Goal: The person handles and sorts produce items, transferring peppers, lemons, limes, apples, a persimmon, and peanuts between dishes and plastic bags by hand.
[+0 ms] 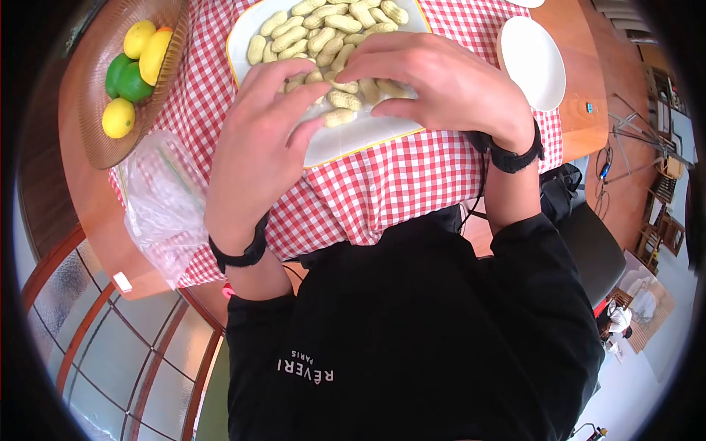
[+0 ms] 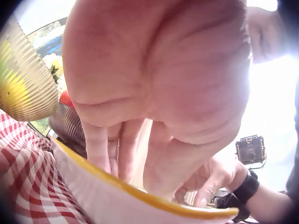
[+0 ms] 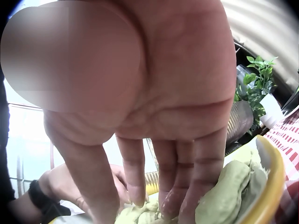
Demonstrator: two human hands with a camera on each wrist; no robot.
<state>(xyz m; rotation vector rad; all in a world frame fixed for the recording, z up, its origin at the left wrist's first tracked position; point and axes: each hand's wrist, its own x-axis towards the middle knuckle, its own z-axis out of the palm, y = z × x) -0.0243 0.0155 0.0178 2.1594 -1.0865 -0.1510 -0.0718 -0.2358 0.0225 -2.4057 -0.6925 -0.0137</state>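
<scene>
Unshelled peanuts fill much of a white plate with a yellow rim. My left hand reaches over the plate's near left side, its fingertips at the peanuts near the middle. From the right, my right hand spreads over the pile, thumb and fingers apart. In the right wrist view its fingers point down among the peanuts, a large peanut beside them. The left wrist view shows the left fingers extending down behind the yellow rim, which hides their tips.
A ribbed amber bowl with lemons and green fruit stands at left. Nearer lies a clear plastic bag. A white oval dish sits at right. Red-and-white checked cloth covers the table.
</scene>
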